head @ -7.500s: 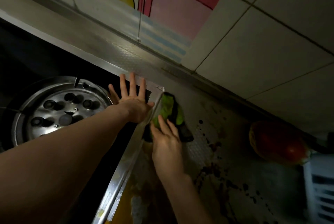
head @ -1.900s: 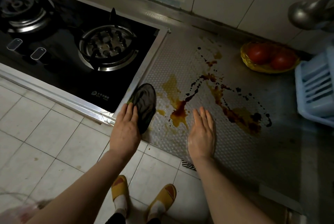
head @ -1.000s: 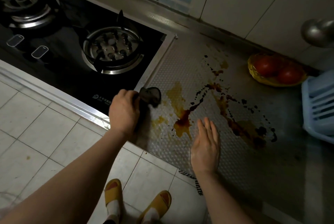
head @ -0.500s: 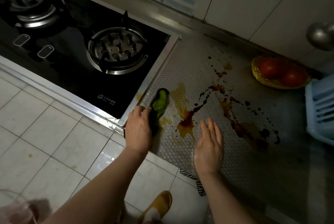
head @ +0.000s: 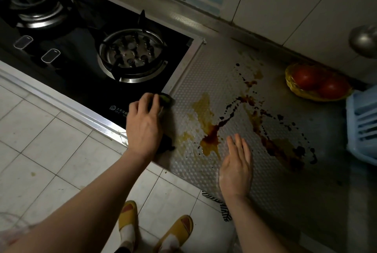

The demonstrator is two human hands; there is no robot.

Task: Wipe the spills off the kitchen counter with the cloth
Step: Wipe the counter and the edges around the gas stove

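head view | left hand (head: 143, 128) gripped cloth (head: 165, 99), fingers curled | cloth lay on counter (head: 204, 65) along stove (head: 85, 81) edge, long axis front-to-back, green end toward wall | right hand (head: 236, 166) rested open, flat, just beside spills (head: 212, 132)

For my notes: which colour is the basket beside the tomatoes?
Light blue basket, seen in the head view.

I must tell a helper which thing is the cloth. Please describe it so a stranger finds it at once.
Start at the black gas stove and follow its metal right edge toward the counter's front. There the left hand presses a crumpled cloth. It is the only soft thing there, dark with a green patch, left of the brown spill.
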